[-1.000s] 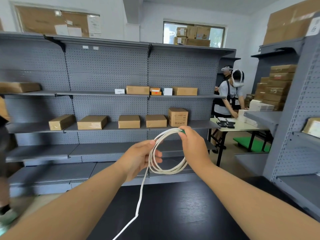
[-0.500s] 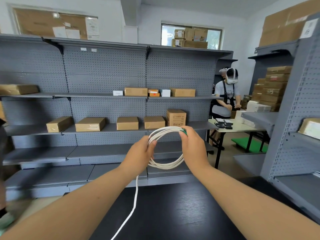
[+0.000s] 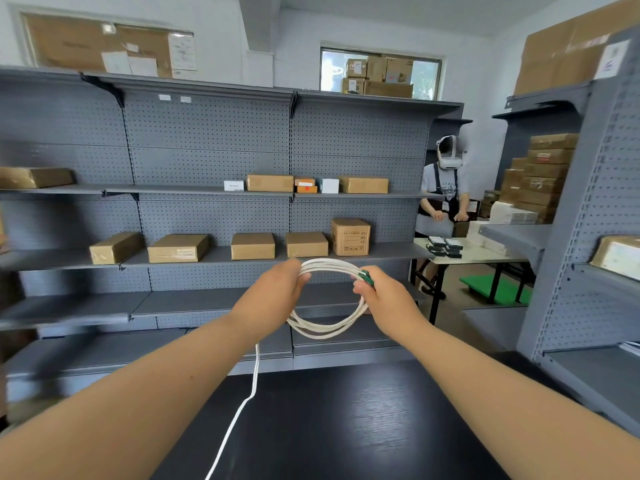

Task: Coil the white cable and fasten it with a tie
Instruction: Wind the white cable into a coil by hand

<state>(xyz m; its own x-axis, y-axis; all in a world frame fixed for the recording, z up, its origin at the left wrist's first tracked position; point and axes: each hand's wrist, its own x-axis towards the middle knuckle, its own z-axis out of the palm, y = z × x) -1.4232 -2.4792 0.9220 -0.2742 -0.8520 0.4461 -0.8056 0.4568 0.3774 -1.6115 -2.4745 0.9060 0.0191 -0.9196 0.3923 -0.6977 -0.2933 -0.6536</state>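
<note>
Boxes [image 3: 350,236] behind cable [image 3: 325,332]; green tie [image 3: 367,277], prob.

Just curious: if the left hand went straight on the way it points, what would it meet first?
Probably the right hand, just across the white cable coil that both grip; depth is unclear.

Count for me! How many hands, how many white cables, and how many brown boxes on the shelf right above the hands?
hands: 2 (left hand, right hand)
white cable: 1
brown boxes: 5
Total: 8
</note>
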